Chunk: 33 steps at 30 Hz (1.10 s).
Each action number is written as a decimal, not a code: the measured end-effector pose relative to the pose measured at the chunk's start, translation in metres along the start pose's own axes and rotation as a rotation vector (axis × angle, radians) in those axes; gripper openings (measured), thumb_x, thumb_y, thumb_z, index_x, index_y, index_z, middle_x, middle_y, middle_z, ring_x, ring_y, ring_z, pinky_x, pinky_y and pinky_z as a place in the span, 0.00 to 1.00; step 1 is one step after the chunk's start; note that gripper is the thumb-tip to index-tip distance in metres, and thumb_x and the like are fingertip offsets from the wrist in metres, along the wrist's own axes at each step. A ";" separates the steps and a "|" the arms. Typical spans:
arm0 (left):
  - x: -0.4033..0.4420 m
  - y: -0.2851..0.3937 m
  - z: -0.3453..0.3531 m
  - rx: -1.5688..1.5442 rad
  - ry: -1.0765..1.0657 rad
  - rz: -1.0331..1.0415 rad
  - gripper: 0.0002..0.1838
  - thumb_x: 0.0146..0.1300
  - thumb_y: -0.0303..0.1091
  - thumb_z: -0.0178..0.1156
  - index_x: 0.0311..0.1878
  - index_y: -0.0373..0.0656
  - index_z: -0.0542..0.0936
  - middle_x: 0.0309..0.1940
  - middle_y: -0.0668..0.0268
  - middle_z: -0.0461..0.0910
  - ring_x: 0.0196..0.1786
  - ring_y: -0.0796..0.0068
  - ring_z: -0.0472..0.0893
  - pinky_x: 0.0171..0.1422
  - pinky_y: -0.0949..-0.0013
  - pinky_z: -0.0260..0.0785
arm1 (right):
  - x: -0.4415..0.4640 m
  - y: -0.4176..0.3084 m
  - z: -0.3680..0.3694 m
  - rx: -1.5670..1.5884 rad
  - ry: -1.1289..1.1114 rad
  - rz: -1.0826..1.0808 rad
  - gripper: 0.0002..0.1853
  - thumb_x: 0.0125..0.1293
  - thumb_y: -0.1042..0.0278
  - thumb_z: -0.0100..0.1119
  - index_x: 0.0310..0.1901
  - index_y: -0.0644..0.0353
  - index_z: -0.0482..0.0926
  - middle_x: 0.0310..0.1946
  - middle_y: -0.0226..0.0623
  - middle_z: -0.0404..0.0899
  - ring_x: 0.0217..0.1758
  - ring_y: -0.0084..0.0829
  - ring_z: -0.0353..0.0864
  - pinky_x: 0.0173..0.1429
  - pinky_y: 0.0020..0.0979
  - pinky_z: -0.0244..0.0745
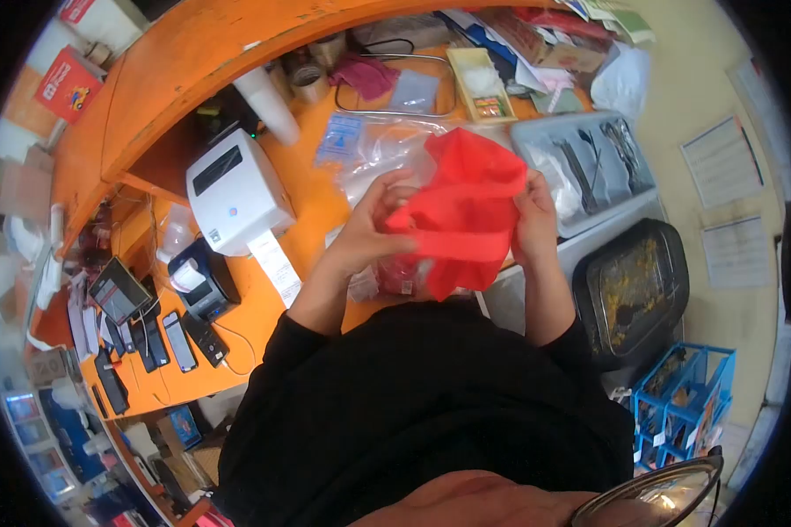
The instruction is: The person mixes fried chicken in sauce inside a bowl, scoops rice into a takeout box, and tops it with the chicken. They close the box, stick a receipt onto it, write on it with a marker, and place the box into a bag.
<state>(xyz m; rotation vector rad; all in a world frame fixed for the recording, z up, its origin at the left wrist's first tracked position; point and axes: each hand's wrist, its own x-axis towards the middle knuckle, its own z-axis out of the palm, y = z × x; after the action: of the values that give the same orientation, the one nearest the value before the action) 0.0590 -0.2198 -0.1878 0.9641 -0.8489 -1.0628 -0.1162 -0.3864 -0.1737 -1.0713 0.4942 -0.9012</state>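
Note:
Both hands hold a bright red, soft cloth-like piece (461, 211) above the orange desk, creased across its middle; whether it is a bag cannot be made out. My left hand (373, 224) grips its left side with curled fingers, the fingertips partly hidden by the red material. At the right edge, my right hand (534, 218) pinches it between thumb and fingers. Clear plastic bags (382, 162) lie on the desk beneath and behind the red piece. To the right is a grey cutlery tray (523, 132) holding dark utensils and a white plastic bag.
A white label printer (237, 189) with a printed strip (275, 268) stands left. Several phones (180, 341) and a card terminal (204, 281) lie farther left. A yellow box (459, 66) sits at the back. A black lidded bin (633, 290) and blue crates (685, 391) are at right.

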 end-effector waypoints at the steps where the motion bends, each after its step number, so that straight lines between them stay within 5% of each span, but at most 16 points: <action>1: 0.003 -0.004 0.002 -0.227 -0.001 -0.072 0.42 0.51 0.32 0.70 0.69 0.44 0.60 0.55 0.59 0.73 0.58 0.67 0.75 0.61 0.66 0.67 | -0.003 0.000 0.003 0.148 0.009 0.099 0.06 0.72 0.70 0.53 0.45 0.58 0.68 0.40 0.33 0.77 0.41 0.23 0.77 0.49 0.26 0.75; 3: 0.009 -0.016 0.004 -0.675 0.011 -0.219 0.43 0.52 0.31 0.69 0.69 0.44 0.58 0.58 0.60 0.70 0.61 0.68 0.73 0.64 0.67 0.65 | -0.008 0.010 0.001 0.108 -0.005 0.079 0.10 0.69 0.67 0.57 0.46 0.57 0.67 0.38 0.33 0.77 0.40 0.24 0.78 0.48 0.28 0.76; 6: 0.011 -0.050 0.037 -0.026 0.108 0.031 0.33 0.57 0.29 0.65 0.66 0.42 0.64 0.55 0.60 0.73 0.59 0.70 0.74 0.62 0.67 0.67 | -0.023 0.009 0.017 -0.020 -0.080 0.125 0.15 0.67 0.60 0.61 0.45 0.56 0.67 0.39 0.34 0.77 0.41 0.23 0.77 0.47 0.29 0.76; 9: 0.005 -0.030 0.057 0.451 0.178 -0.020 0.22 0.62 0.27 0.59 0.60 0.39 0.72 0.51 0.59 0.78 0.54 0.72 0.77 0.57 0.67 0.70 | -0.024 0.041 0.020 0.193 -0.081 0.081 0.12 0.67 0.65 0.59 0.46 0.56 0.67 0.38 0.34 0.77 0.40 0.25 0.78 0.45 0.32 0.77; 13: 0.011 -0.036 0.021 -0.057 0.289 -0.268 0.17 0.63 0.24 0.57 0.56 0.37 0.76 0.51 0.61 0.81 0.45 0.73 0.82 0.53 0.69 0.74 | -0.007 0.020 0.000 0.254 0.037 0.202 0.15 0.64 0.74 0.54 0.52 0.58 0.67 0.41 0.39 0.77 0.43 0.32 0.79 0.48 0.38 0.78; 16: -0.001 -0.029 -0.006 -0.503 0.134 -0.230 0.18 0.65 0.30 0.55 0.58 0.37 0.75 0.53 0.62 0.80 0.50 0.68 0.82 0.57 0.64 0.75 | 0.004 -0.009 -0.032 0.250 0.177 0.349 0.22 0.62 0.80 0.49 0.59 0.61 0.66 0.43 0.43 0.78 0.46 0.40 0.81 0.51 0.43 0.78; 19: -0.010 -0.028 -0.010 -0.901 0.313 -0.265 0.20 0.69 0.38 0.52 0.60 0.40 0.73 0.55 0.60 0.78 0.55 0.65 0.80 0.59 0.59 0.75 | 0.008 0.006 -0.060 0.423 0.076 0.509 0.21 0.58 0.84 0.44 0.54 0.61 0.67 0.36 0.44 0.78 0.40 0.45 0.80 0.49 0.46 0.79; 23: -0.013 -0.028 -0.028 -0.929 0.287 -0.181 0.22 0.70 0.45 0.50 0.61 0.42 0.72 0.57 0.60 0.77 0.57 0.64 0.78 0.59 0.58 0.75 | 0.002 -0.008 -0.053 0.250 -0.059 0.887 0.18 0.64 0.72 0.57 0.56 0.60 0.74 0.43 0.42 0.82 0.45 0.34 0.83 0.49 0.39 0.80; 24: -0.018 -0.038 -0.037 -0.967 0.225 -0.158 0.22 0.69 0.44 0.51 0.61 0.42 0.72 0.57 0.60 0.77 0.56 0.64 0.79 0.59 0.58 0.75 | 0.002 -0.005 -0.064 0.070 -0.425 0.880 0.19 0.64 0.63 0.62 0.55 0.60 0.76 0.47 0.37 0.82 0.48 0.27 0.82 0.51 0.36 0.80; 27: -0.016 -0.057 -0.049 -0.901 0.150 -0.162 0.22 0.67 0.42 0.55 0.60 0.40 0.73 0.55 0.61 0.78 0.55 0.66 0.79 0.58 0.60 0.75 | -0.006 -0.010 -0.067 -0.309 -0.584 0.751 0.17 0.66 0.64 0.59 0.55 0.60 0.76 0.45 0.31 0.83 0.50 0.25 0.82 0.53 0.38 0.79; 31: -0.015 -0.039 -0.056 -0.145 0.004 -0.440 0.24 0.60 0.37 0.64 0.57 0.36 0.75 0.52 0.61 0.80 0.53 0.70 0.80 0.58 0.66 0.73 | -0.004 -0.019 -0.068 0.268 -0.279 0.700 0.27 0.70 0.52 0.54 0.64 0.60 0.67 0.57 0.39 0.76 0.59 0.35 0.78 0.59 0.42 0.76; 32: -0.017 -0.036 -0.053 -0.039 -0.203 -0.347 0.26 0.56 0.35 0.67 0.57 0.34 0.75 0.50 0.60 0.81 0.52 0.71 0.80 0.58 0.68 0.72 | -0.003 -0.016 -0.072 0.327 -0.279 0.741 0.32 0.70 0.46 0.50 0.67 0.59 0.62 0.62 0.43 0.71 0.62 0.41 0.75 0.63 0.46 0.72; 33: -0.020 -0.038 -0.053 -0.140 -0.183 -0.374 0.27 0.55 0.36 0.68 0.57 0.34 0.75 0.50 0.60 0.81 0.52 0.70 0.80 0.59 0.67 0.71 | -0.003 -0.012 -0.075 0.459 -0.289 0.723 0.32 0.70 0.46 0.49 0.67 0.60 0.62 0.62 0.44 0.72 0.63 0.41 0.74 0.63 0.47 0.72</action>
<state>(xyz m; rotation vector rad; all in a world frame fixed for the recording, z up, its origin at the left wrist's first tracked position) 0.0895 -0.1966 -0.2440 0.9371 -0.7447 -1.5307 -0.1771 -0.4262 -0.1943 -0.5171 0.3648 -0.1906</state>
